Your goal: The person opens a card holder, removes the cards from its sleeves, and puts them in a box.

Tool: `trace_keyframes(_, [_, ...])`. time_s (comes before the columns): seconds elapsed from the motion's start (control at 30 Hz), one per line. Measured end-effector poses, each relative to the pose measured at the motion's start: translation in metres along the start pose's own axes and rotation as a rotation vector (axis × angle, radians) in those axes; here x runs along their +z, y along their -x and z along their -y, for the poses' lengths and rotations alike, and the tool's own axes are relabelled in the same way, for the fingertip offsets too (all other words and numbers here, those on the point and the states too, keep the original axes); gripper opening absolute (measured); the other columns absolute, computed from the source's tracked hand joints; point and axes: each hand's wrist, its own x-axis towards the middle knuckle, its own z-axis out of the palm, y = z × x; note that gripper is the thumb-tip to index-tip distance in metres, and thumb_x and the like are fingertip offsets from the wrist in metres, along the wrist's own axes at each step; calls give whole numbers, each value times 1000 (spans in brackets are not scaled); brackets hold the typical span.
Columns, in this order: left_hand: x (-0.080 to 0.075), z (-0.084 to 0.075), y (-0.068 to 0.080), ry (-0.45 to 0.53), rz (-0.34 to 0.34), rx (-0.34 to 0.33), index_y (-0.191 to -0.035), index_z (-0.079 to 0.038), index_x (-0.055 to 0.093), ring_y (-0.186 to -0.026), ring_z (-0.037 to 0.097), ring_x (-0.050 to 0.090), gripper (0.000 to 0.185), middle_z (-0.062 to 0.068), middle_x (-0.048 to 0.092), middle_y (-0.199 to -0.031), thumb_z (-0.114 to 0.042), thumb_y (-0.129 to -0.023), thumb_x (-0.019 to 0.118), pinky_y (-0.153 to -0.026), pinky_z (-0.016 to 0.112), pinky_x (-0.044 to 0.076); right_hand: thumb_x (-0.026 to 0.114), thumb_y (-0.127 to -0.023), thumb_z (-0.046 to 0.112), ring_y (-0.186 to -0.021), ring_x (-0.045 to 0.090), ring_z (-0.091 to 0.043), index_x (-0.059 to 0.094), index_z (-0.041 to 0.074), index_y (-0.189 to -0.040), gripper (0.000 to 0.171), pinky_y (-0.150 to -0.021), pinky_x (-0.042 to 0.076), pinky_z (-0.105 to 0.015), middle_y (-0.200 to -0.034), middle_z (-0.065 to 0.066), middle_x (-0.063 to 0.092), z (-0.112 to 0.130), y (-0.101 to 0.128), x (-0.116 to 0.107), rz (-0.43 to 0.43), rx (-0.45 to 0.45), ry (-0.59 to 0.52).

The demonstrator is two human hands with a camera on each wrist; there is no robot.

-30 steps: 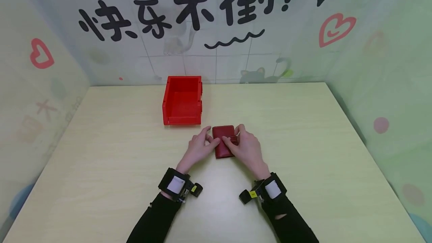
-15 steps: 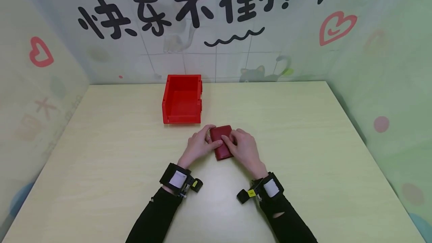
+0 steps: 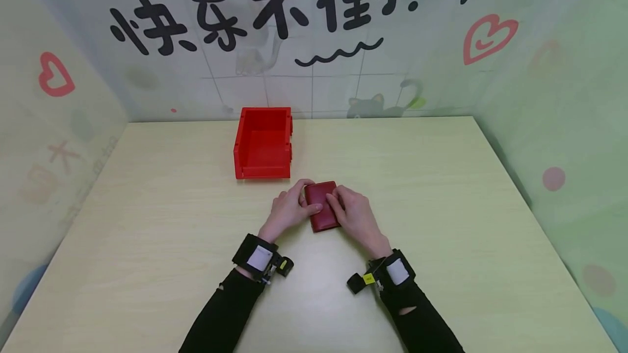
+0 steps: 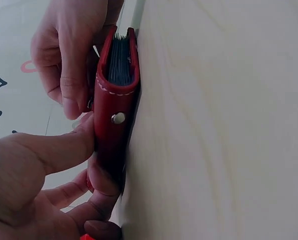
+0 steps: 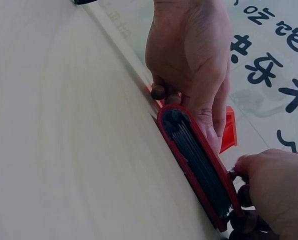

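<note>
The left hand [image 3: 289, 210] pinches the left edge of a red wallet [image 3: 324, 220], its thumb laid over the cover and its fingers at the side. The right hand [image 3: 360, 219] pinches the opposite edge between thumb and curled fingers. The wallet lies on the desk [image 3: 171, 222] between the two hands, touching both. A metal stud [image 4: 119, 118] shows on its rounded spine, near the left thumb, and dark sleeves [image 5: 203, 167] fill its inside. Beyond the left hand, a little to its left, stands a red bin [image 3: 263, 172].
</note>
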Motion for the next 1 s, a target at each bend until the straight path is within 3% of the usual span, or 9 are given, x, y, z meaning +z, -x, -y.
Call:
trace_keyframes(0.3, [-2, -1, -2, -8, 18, 4, -137, -17, 54, -80, 22, 51, 55, 5, 58, -80, -29, -89, 77, -78, 36, 32, 59, -102, 16, -63, 47, -12, 56, 8, -89, 16, -57, 36, -20, -69, -3, 53, -5, 3, -5, 9, 90, -149])
trace_keyframes(0.57, [-3, 0, -6, 45, 45, 8, -135, -18, 53, -76, 20, 50, 54, 4, 54, -77, -25, -88, 78, -79, 35, 32, 64, -99, 13, -62, 53, -8, 61, 4, -86, 16, -58, 44, -18, -74, -12, 67, -23, 9, -11, -116, 138, -377])
trace_keyframes(0.7, [-4, 0, -8, 80, 64, 18, -134, -17, 52, -72, 18, 51, 54, 2, 53, -75, -22, -87, 79, -81, 36, 34, 63, -96, 6, -61, 53, -9, 62, 3, -95, 4, -58, 43, -17, -73, -12, 66, -33, 9, -17, -184, 188, -332])
trace_keyframes(0.77, [-5, 0, -9, 91, 76, 23, -133, -17, 52, -72, 17, 51, 54, 2, 52, -74, -21, -87, 79, -82, 36, 34, 62, -94, 0, -64, 52, -14, 64, 2, -102, 8, -60, 43, -18, -77, -12, 63, -36, 10, -21, -203, 214, -281])
trace_keyframes(0.87, [-6, 0, -11, 108, 99, 16, -131, -17, 50, -71, 17, 51, 53, 1, 51, -73, -20, -87, 79, -77, 33, 36, 58, -92, -4, -78, 56, -19, 68, 3, -108, 20, -70, 46, -24, -91, -12, 62, -38, 10, -24, -178, 232, -202])
trace_keyframes(1.0, [-8, 2, -14, 134, 135, 5, -130, -17, 48, -67, 16, 48, 53, 0, 50, -70, -18, -87, 78, -67, 29, 36, 57, -90, -7, -100, 61, -26, 72, 2, -111, 28, -80, 49, -32, -115, -14, 66, -38, 9, -21, -109, 153, -170])
